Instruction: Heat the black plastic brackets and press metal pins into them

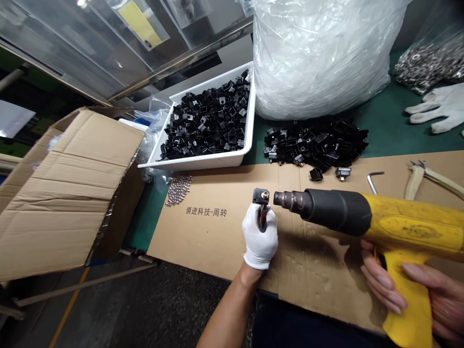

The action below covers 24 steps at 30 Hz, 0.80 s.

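Observation:
My left hand (258, 239), in a white glove, is closed around small dark pliers (263, 218) with a touch of red. Most of their handles is hidden in my fist. At their tip sits a small black plastic part (257, 195) with a shiny metal screw or insert facing up. My bare right hand (384, 280) grips the handle of a yellow heat gun (416, 224). Its stepped metal nozzle (290, 200) points left at the black part, a small gap away from it.
Cardboard (206, 237) covers the bench, with small metal pieces (180, 190) at left. Behind are a white bin (217, 162) of black parts, a loose pile (315, 142) of them and a large plastic bag (322, 58). An Allen key (371, 182), cutters (416, 176) and a glove (440, 108) lie right.

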Available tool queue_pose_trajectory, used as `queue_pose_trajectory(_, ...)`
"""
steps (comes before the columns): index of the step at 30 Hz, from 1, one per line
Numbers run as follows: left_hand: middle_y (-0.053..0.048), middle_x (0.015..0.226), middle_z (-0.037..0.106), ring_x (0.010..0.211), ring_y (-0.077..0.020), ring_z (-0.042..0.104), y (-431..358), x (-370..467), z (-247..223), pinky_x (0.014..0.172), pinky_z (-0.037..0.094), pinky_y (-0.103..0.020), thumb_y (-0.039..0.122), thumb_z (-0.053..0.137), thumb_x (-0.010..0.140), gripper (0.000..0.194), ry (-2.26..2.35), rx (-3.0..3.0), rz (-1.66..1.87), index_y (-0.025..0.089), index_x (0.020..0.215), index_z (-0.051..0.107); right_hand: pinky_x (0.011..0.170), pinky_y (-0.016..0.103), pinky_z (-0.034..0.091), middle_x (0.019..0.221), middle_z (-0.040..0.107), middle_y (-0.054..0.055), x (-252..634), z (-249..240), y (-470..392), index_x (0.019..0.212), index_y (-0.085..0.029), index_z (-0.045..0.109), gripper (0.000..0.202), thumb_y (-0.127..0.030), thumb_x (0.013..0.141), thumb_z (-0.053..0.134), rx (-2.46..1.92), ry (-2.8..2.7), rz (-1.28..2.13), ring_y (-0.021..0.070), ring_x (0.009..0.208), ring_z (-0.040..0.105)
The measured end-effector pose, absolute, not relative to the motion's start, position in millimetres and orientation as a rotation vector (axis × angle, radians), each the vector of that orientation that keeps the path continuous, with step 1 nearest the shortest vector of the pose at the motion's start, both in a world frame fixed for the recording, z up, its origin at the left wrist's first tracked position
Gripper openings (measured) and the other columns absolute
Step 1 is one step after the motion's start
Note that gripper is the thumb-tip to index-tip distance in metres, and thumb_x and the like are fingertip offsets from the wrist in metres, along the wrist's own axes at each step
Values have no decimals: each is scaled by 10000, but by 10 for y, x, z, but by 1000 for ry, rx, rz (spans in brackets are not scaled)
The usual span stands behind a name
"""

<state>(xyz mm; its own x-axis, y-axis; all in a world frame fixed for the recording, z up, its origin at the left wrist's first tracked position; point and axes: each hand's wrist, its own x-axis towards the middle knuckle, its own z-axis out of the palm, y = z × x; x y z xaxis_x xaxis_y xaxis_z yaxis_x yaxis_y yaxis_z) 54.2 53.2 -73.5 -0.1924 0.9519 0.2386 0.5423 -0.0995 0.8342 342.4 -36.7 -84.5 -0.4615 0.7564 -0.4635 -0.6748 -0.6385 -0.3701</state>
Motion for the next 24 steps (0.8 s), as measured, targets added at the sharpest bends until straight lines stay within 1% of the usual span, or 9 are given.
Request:
queue_pose_trajectory(4, -54, 898, 681, 820, -198, 661, 534, 537, -749, 805, 531, -309, 262, 597, 928, 111, 1734, 1633, 1234, 178, 970, 656, 564, 325, 472, 825, 574, 70, 3428, -834, -344, 1233, -263, 637, 359, -443, 938, 541, -713, -232, 2169, 180, 601, 531)
queue_pose_trajectory(7, -52, 894, 676, 812, -193, 657, 535, 541, -746, 803, 530, -307, 265, 596, 930, 112, 1727, 1636, 1251, 178, 974, 652, 587, 319, 479, 850, 581, 70, 3434, -838, -332, 1251, -267, 627, 355, -429, 953, 524, -668, -242, 2183, 177, 627, 540)
queue_pose_trajectory(12, -45, 869, 665, 784, -183, 639, 531, 545, -737, 774, 517, -295, 265, 600, 934, 97, 1725, 1647, 1226, 180, 950, 644, 590, 311, 478, 860, 591, 65, 3436, -841, -333, 1260, -278, 622, 352, -427, 947, 559, -657, -207, 2186, 171, 631, 538)
queue_pose_trajectory(16, -57, 909, 677, 846, -200, 662, 527, 544, -741, 826, 527, -313, 287, 595, 941, 124, 1719, 1635, 1229, 179, 975, 647, 566, 305, 468, 837, 591, 58, 3428, -828, -329, 1237, -284, 633, 349, -439, 925, 599, -670, -196, 2179, 167, 606, 534)
queue_pose_trajectory(19, -62, 927, 680, 866, -207, 664, 529, 542, -744, 847, 531, -323, 297, 597, 940, 142, 1715, 1644, 1231, 176, 992, 652, 567, 302, 471, 832, 594, 55, 3420, -823, -317, 1238, -285, 633, 350, -441, 926, 597, -669, -203, 2171, 163, 599, 534)
queue_pose_trajectory(24, -49, 875, 667, 800, -192, 646, 532, 537, -750, 792, 526, -304, 298, 603, 936, 133, 1734, 1650, 1219, 178, 965, 653, 585, 283, 472, 847, 598, 55, 3418, -829, -310, 1246, -260, 633, 344, -415, 944, 579, -625, -210, 2198, 152, 625, 541)
